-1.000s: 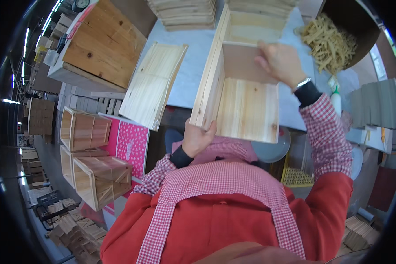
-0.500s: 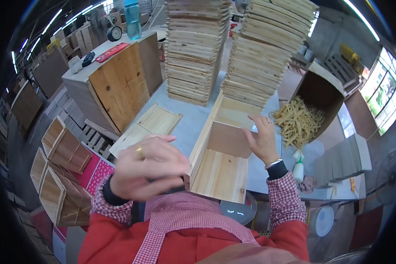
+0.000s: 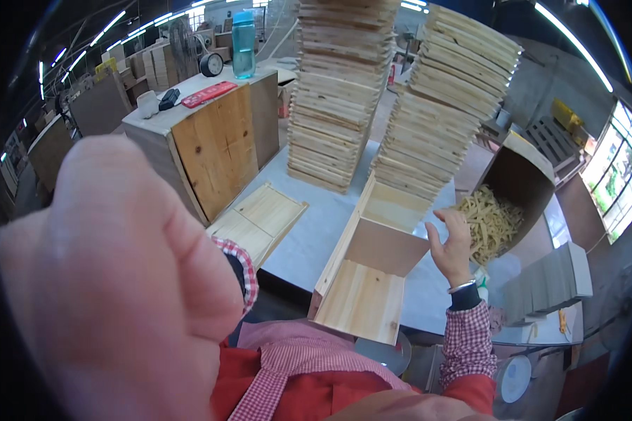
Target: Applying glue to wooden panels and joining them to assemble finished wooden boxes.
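An unfinished wooden box lies at the front edge of the table, with a brown divider panel standing across it. My right hand is beside the box's right side near the divider, open, thumb and fingers apart, holding nothing visible. Close to the camera, my left hand fills the lower left, large and blurred. Its fingers look bent, but the fingertips and anything in them are hidden. A flat wooden panel lies on the table left of the box.
Two tall stacks of wooden boards, a left one and a right one, rise behind the box. At right, a tipped carton spills thin wood strips. Grey panels stand nearby. A cabinet holds a blue bottle.
My left hand has risen from beside the box toward the camera. My right hand stays by the box's right side, still open. The whole view has shifted slightly.
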`<action>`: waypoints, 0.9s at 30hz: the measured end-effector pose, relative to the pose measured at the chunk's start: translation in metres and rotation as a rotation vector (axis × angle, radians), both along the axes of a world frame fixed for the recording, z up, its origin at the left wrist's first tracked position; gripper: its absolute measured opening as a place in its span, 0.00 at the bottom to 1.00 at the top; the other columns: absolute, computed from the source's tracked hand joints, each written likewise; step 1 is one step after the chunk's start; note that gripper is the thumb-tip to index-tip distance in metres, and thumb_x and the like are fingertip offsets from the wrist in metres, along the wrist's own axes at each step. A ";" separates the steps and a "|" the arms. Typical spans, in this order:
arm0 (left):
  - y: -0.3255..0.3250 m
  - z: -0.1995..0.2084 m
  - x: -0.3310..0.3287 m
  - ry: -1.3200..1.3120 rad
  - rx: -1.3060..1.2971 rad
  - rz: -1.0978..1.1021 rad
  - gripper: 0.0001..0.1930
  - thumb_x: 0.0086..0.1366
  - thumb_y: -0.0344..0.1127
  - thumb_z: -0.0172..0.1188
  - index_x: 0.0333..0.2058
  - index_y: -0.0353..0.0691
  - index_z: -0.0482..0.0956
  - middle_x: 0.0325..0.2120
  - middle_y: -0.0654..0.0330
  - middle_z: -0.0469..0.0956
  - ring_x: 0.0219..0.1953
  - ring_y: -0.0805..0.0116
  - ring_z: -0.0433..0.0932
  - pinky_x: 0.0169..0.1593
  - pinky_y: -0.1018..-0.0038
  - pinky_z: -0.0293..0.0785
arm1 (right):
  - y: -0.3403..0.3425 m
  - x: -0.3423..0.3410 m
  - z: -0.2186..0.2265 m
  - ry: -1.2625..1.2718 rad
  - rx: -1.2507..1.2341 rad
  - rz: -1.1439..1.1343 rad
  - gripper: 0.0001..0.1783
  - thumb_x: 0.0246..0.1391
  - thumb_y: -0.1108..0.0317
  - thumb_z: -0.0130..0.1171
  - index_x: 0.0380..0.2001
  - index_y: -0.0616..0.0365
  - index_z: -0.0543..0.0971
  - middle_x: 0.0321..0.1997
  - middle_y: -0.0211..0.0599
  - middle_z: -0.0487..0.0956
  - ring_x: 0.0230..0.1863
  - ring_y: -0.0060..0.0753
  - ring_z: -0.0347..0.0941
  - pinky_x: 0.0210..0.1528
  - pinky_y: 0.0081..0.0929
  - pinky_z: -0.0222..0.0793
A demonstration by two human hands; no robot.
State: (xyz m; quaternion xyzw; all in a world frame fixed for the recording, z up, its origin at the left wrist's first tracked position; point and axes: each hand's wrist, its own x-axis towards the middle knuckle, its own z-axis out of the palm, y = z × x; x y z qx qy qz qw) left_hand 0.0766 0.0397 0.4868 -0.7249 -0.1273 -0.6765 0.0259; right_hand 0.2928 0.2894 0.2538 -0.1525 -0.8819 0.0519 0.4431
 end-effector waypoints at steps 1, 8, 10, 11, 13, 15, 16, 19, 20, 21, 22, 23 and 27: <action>0.012 0.012 -0.002 0.019 -0.031 -0.035 0.13 0.60 0.36 0.58 0.45 0.46 0.75 0.43 0.67 0.74 0.45 0.70 0.72 0.55 0.59 0.64 | -0.002 -0.004 -0.002 0.016 0.002 -0.005 0.14 0.45 0.69 0.62 0.37 0.60 0.75 0.37 0.42 0.75 0.40 0.46 0.70 0.42 0.37 0.62; 0.094 0.020 -0.097 -0.555 -0.513 -0.293 0.37 0.65 0.47 0.54 0.62 0.30 0.47 0.63 0.40 0.49 0.64 0.50 0.55 0.65 0.60 0.57 | -0.017 -0.001 -0.011 0.018 -0.062 0.019 0.13 0.46 0.72 0.62 0.37 0.62 0.76 0.35 0.43 0.75 0.38 0.43 0.71 0.42 0.34 0.65; 0.130 0.060 -0.126 -0.943 -0.632 -0.409 0.49 0.62 0.55 0.57 0.64 0.30 0.35 0.65 0.41 0.38 0.67 0.48 0.45 0.67 0.58 0.50 | -0.020 0.007 -0.020 0.007 -0.086 0.004 0.13 0.46 0.72 0.62 0.37 0.62 0.75 0.35 0.43 0.75 0.38 0.43 0.71 0.42 0.34 0.65; 0.143 0.071 -0.141 -1.001 -0.618 -0.336 0.52 0.61 0.57 0.56 0.64 0.30 0.32 0.65 0.42 0.37 0.67 0.46 0.44 0.67 0.57 0.49 | -0.022 0.010 -0.024 0.001 -0.096 -0.003 0.13 0.46 0.72 0.62 0.37 0.62 0.75 0.35 0.43 0.75 0.37 0.43 0.71 0.41 0.34 0.65; 0.115 0.087 -0.142 -1.001 -0.675 -0.539 0.42 0.63 0.52 0.54 0.63 0.31 0.45 0.63 0.43 0.48 0.65 0.46 0.50 0.66 0.56 0.52 | -0.030 0.016 -0.033 -0.002 -0.102 -0.001 0.13 0.46 0.72 0.62 0.37 0.62 0.75 0.34 0.43 0.75 0.37 0.44 0.71 0.41 0.33 0.65; 0.161 0.104 -0.181 -0.962 -0.770 -0.569 0.37 0.64 0.50 0.53 0.61 0.31 0.50 0.62 0.43 0.52 0.64 0.47 0.53 0.65 0.56 0.54 | -0.028 0.023 -0.045 -0.021 -0.167 -0.009 0.13 0.46 0.73 0.62 0.37 0.62 0.75 0.34 0.43 0.75 0.37 0.44 0.71 0.40 0.33 0.66; 0.167 0.119 -0.201 -0.908 -0.819 -0.579 0.32 0.64 0.47 0.51 0.59 0.31 0.55 0.60 0.43 0.56 0.62 0.48 0.56 0.64 0.55 0.55 | -0.030 0.025 -0.045 -0.032 -0.164 0.001 0.13 0.46 0.73 0.62 0.37 0.62 0.75 0.34 0.43 0.75 0.37 0.44 0.71 0.40 0.33 0.66; 0.206 0.118 -0.240 -0.883 -0.753 -0.589 0.24 0.65 0.42 0.49 0.54 0.31 0.62 0.55 0.45 0.63 0.58 0.50 0.62 0.62 0.55 0.59 | -0.038 0.030 -0.045 -0.029 -0.275 0.007 0.18 0.45 0.73 0.63 0.41 0.64 0.74 0.38 0.44 0.76 0.40 0.45 0.72 0.42 0.35 0.66; 0.216 0.098 -0.202 -0.908 -0.648 -0.583 0.21 0.65 0.40 0.48 0.51 0.31 0.65 0.53 0.46 0.66 0.56 0.51 0.64 0.61 0.56 0.61 | -0.041 0.028 -0.041 -0.048 -0.292 -0.009 0.18 0.45 0.73 0.63 0.41 0.64 0.74 0.38 0.44 0.76 0.40 0.45 0.72 0.42 0.35 0.66; 0.198 0.079 -0.167 -0.923 -0.517 -0.559 0.18 0.65 0.38 0.47 0.48 0.31 0.68 0.51 0.47 0.69 0.54 0.52 0.67 0.60 0.56 0.63 | -0.050 0.024 -0.030 0.027 -0.331 0.014 0.22 0.45 0.72 0.64 0.45 0.64 0.73 0.42 0.45 0.76 0.43 0.44 0.72 0.44 0.35 0.66; 0.184 0.056 -0.143 -0.835 -0.485 -0.525 0.18 0.65 0.38 0.47 0.49 0.31 0.67 0.51 0.47 0.69 0.53 0.52 0.68 0.58 0.57 0.66 | -0.056 0.016 -0.020 0.102 -0.378 0.040 0.26 0.45 0.71 0.65 0.49 0.65 0.72 0.45 0.46 0.76 0.46 0.43 0.73 0.47 0.34 0.66; 0.168 0.033 -0.119 -0.748 -0.455 -0.491 0.18 0.65 0.37 0.47 0.50 0.32 0.66 0.51 0.47 0.69 0.52 0.53 0.69 0.55 0.58 0.68 | -0.060 0.006 -0.011 0.140 -0.354 0.086 0.31 0.45 0.68 0.65 0.54 0.65 0.68 0.49 0.47 0.75 0.49 0.43 0.72 0.49 0.34 0.66; 0.107 -0.057 0.014 -0.842 -0.542 -0.635 0.22 0.65 0.39 0.53 0.55 0.37 0.66 0.52 0.54 0.71 0.56 0.62 0.69 0.60 0.63 0.64 | -0.093 -0.039 0.031 0.360 -0.400 0.285 0.41 0.48 0.62 0.65 0.62 0.63 0.58 0.57 0.50 0.70 0.55 0.43 0.69 0.54 0.36 0.65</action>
